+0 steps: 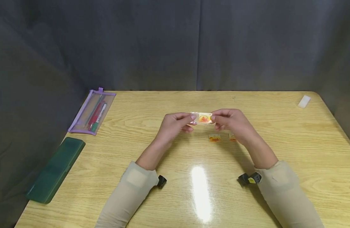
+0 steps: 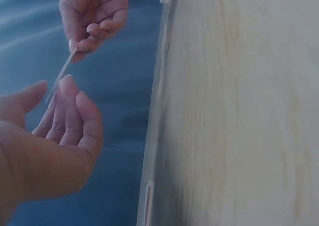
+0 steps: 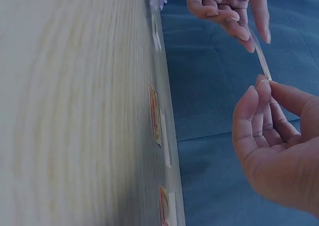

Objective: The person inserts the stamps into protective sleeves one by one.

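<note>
A small, thin packet of clear plastic with a yellow-and-red printed label (image 1: 204, 117) is held up above the table between the two hands. My right hand (image 1: 233, 123) pinches its right end between thumb and fingertips. At the other end, the fingertips of my left hand (image 1: 175, 125) touch the clear part; both wrist views show the left thumb standing a little apart from it. Behind and below the right hand, two small yellow-and-red labelled pieces lie on the table: a left piece (image 1: 214, 137) and a right piece (image 1: 232, 136), the latter partly hidden by that hand.
On the left of the wooden table (image 1: 277, 142) lie a purple-edged mesh pouch (image 1: 78, 117) with pens in it and a dark green pencil case (image 1: 56, 171). A small white block (image 1: 304, 101) sits at the far right corner. Dark curtains (image 1: 152, 47) hang around the table.
</note>
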Available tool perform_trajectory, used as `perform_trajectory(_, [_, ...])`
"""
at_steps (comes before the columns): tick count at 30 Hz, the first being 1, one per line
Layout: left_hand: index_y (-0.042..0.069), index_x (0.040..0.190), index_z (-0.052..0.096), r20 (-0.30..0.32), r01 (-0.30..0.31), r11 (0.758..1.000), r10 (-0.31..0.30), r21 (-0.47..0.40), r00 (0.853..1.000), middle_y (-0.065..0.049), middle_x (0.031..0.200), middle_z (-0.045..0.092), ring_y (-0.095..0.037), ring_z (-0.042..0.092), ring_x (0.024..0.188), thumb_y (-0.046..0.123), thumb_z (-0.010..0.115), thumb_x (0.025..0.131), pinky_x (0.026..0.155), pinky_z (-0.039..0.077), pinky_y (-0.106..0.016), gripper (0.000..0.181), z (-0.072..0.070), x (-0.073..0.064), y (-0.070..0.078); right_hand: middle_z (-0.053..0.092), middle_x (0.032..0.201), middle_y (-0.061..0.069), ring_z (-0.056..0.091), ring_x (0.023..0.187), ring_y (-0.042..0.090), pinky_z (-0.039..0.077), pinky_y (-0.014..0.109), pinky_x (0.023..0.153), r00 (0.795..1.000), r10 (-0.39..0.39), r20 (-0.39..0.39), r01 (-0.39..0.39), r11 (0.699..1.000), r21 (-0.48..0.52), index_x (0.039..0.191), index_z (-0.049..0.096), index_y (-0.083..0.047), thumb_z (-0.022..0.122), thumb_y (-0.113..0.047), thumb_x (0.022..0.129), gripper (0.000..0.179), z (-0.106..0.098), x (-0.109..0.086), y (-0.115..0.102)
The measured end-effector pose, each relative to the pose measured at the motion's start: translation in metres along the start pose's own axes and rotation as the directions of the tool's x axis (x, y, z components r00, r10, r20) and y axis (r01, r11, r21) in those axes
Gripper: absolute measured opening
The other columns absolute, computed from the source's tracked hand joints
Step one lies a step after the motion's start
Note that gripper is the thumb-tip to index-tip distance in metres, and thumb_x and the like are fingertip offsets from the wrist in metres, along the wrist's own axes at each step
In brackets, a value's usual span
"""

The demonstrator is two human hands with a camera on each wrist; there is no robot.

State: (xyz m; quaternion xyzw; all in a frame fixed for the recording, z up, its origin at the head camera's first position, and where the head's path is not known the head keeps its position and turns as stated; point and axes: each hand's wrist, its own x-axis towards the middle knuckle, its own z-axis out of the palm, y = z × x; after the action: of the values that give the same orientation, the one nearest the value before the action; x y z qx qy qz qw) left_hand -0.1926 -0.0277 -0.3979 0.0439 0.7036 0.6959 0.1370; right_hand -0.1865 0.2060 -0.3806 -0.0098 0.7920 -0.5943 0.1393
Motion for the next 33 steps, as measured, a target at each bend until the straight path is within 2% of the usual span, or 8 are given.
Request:
perform_trajectory(5, [0.003, 0.112, 0.076, -0.002, -0.005, 1.000, 0.005, -0.012, 1.000, -0.013, 0.098, 0.079, -0.012, 0.074, 0.069, 0.022, 0.075, 0.094, 0.077, 0.064, -0.036, 0.026, -0.0014, -0.0001, 0.0014, 0.068, 0.084, -0.007, 0.066, 0.076, 0.011, 0.062, 0.032, 0.082, 1.000, -0.008, -0.007, 0.009, 1.000, 0.008, 0.122, 0.064, 0.005, 0.063, -0.019, 0.101, 0.032, -0.0005, 0.0004, 0.0003])
perform_trajectory(10, [0.003, 0.110, 0.077, -0.009, 0.000, 1.000, 0.000, -0.010, 1.000, -0.013, 0.097, 0.079, -0.012, 0.074, 0.069, 0.022, 0.076, 0.093, 0.078, 0.064, -0.039, 0.026, 0.0004, 0.0003, 0.0000, 0.070, 0.087, -0.006, 0.068, 0.080, 0.015, 0.061, 0.030, 0.081, 1.000, 0.001, -0.001, -0.001, 1.000, 0.003, 0.123, 0.065, 0.004, 0.064, -0.021, 0.101, 0.034, 0.0016, -0.0004, -0.0002])
perform_trajectory(15, [0.004, 0.111, 0.077, -0.012, 0.004, 1.000, -0.004, 0.000, 1.000, -0.013, 0.096, 0.079, -0.013, 0.074, 0.069, 0.023, 0.076, 0.093, 0.079, 0.064, -0.042, 0.026, 0.0007, 0.0000, -0.0007, 0.070, 0.088, -0.007, 0.067, 0.077, 0.012, 0.061, 0.029, 0.081, 1.000, -0.006, 0.002, 0.006, 1.000, 0.002, 0.124, 0.065, 0.005, 0.063, -0.023, 0.102, 0.036, 0.0032, -0.0012, -0.0007])
perform_trajectory(23, [0.003, 0.111, 0.077, -0.014, 0.008, 1.000, -0.008, -0.005, 1.000, -0.016, 0.098, 0.078, -0.012, 0.073, 0.067, 0.022, 0.075, 0.094, 0.073, 0.063, -0.034, 0.025, -0.0009, 0.0016, -0.0021, 0.070, 0.091, -0.008, 0.066, 0.077, 0.011, 0.061, 0.033, 0.085, 1.000, -0.007, 0.018, 0.008, 1.000, -0.015, 0.125, 0.065, 0.003, 0.060, -0.025, 0.104, 0.036, 0.0023, -0.0016, -0.0022])
perform_trajectory(33, [0.004, 0.112, 0.077, -0.006, 0.011, 1.000, -0.011, 0.020, 1.000, -0.014, 0.097, 0.078, -0.011, 0.073, 0.068, 0.021, 0.074, 0.094, 0.083, 0.063, -0.047, 0.025, -0.0004, 0.0004, -0.0021, 0.068, 0.089, -0.005, 0.065, 0.077, 0.010, 0.060, 0.027, 0.078, 1.000, -0.001, 0.022, 0.001, 1.000, 0.007, 0.119, 0.065, 0.003, 0.062, -0.024, 0.103, 0.032, 0.0042, -0.0005, -0.0007])
